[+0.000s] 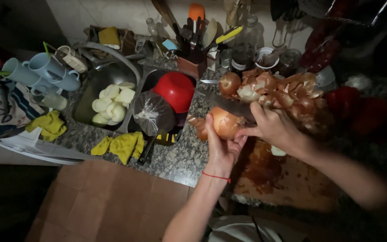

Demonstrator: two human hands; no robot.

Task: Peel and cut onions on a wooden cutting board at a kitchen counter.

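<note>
My left hand (220, 150) grips a brown unpeeled onion (224, 122) above the granite counter (175, 159). My right hand (272, 127) holds a large knife (229, 104), its blade lying just behind the onion, with the fingertips touching the onion's right side. A red thread bracelet circles my left wrist. Behind the hands lies a heap of onion skins (287, 92) with a whole onion (229, 83) at its left end. A wooden cutting board (278, 172) lies under my right forearm.
Peeled white onions (110, 105) sit in a dark pan in the sink. A red bowl (175, 89), a tied plastic bag (151, 114), yellow cloths (122, 145), blue mugs (45, 69) and a utensil holder (193, 58) crowd the counter. Red peppers (359, 107) lie right.
</note>
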